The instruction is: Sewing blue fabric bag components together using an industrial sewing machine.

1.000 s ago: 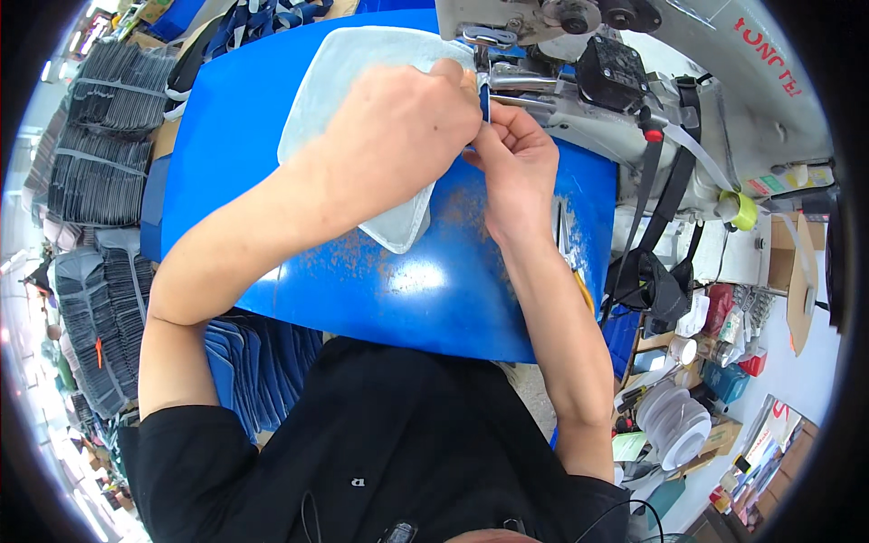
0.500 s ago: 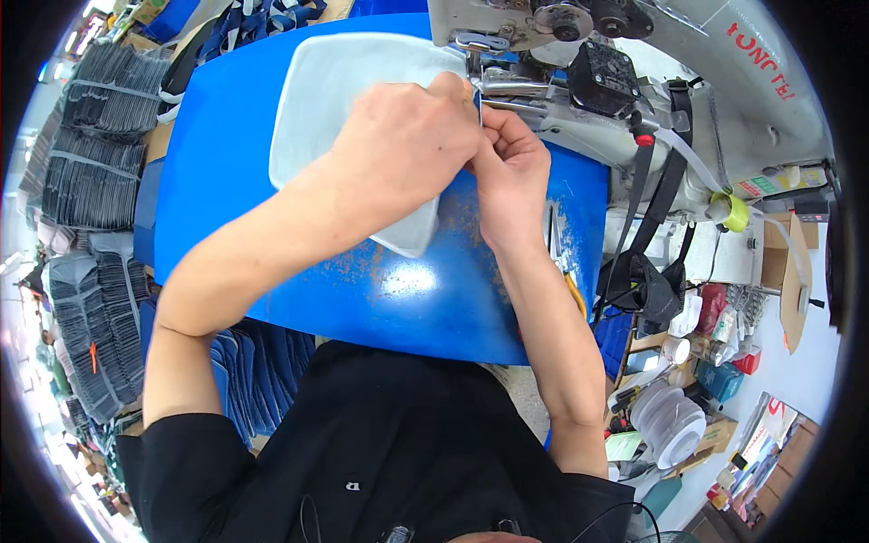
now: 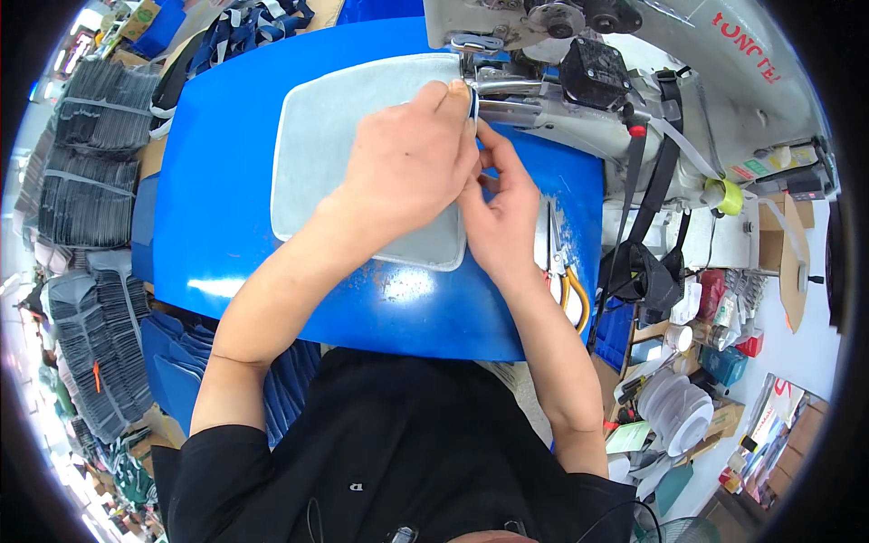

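A grey fabric panel [image 3: 317, 172] with rounded corners and a pale bound edge lies on the blue table, partly under my left hand. My left hand [image 3: 407, 163] is closed with thumb and finger pinching the panel's right edge, close beside the metal foot area of a sewing machine [image 3: 507, 86]. Right beside it, my right hand [image 3: 502, 208] is bent with its fingertips closed at the same edge. Part of its grip is hidden behind the left hand. A dark blue strip shows at the left fingertips.
Scissors with orange handles [image 3: 568, 290] lie on the blue table [image 3: 217, 199], right of my right forearm. Black straps [image 3: 656, 190] hang from the machine. Stacked dark panels [image 3: 86, 208] stand at the left; blue panels [image 3: 176, 357] sit below the table's near left edge.
The panel has turned and shifted slightly toward me at its far edge. My left elbow has swung inward to the right. My right hand has lowered a little, and more of the scissors shows.
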Action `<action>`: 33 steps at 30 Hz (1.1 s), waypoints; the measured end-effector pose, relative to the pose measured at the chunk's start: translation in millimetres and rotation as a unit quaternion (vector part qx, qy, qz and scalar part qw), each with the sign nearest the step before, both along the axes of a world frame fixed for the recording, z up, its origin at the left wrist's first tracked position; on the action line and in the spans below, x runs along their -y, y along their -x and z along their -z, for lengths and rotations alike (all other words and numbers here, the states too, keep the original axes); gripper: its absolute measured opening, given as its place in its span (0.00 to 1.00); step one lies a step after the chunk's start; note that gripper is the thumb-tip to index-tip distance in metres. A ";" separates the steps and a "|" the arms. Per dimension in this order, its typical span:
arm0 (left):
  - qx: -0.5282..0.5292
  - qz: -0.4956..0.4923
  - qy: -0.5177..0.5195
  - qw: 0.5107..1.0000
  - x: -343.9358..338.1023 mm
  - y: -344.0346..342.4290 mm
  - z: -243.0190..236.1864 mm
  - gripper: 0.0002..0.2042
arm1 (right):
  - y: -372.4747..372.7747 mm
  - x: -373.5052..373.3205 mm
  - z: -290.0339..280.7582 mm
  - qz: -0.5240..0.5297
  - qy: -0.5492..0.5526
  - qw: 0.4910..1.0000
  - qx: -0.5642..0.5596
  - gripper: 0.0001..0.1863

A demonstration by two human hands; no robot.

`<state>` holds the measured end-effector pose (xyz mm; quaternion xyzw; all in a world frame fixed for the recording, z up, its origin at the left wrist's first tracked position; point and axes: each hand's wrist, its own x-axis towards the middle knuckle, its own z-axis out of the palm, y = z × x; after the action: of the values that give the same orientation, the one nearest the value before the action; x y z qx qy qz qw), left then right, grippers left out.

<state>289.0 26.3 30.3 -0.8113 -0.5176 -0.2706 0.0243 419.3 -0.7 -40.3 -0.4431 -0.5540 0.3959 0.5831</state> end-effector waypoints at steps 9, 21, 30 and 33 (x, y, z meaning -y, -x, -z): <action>0.085 0.103 0.012 0.991 1.9 42.9 3.8 0.20 | 5.2 13.7 -6.0 -0.102 0.131 0.960 -0.226 0.19; 0.256 -0.186 0.128 0.940 41.1 195.8 61.9 0.27 | 0.6 8.8 -15.2 -0.168 0.197 0.872 -0.415 0.22; 0.607 -0.084 0.316 0.724 58.6 193.8 46.5 0.34 | -12.1 -3.3 -16.0 -0.114 0.155 0.931 -0.310 0.22; 0.583 -0.077 0.294 0.753 54.2 208.7 30.8 0.35 | -48.2 -8.8 -20.9 0.035 0.013 0.985 -0.169 0.15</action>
<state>80.3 -27.9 -0.5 -0.4209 -0.5461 -0.5229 -0.5012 467.5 8.1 -19.4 -0.3969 -0.4266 0.4517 0.6756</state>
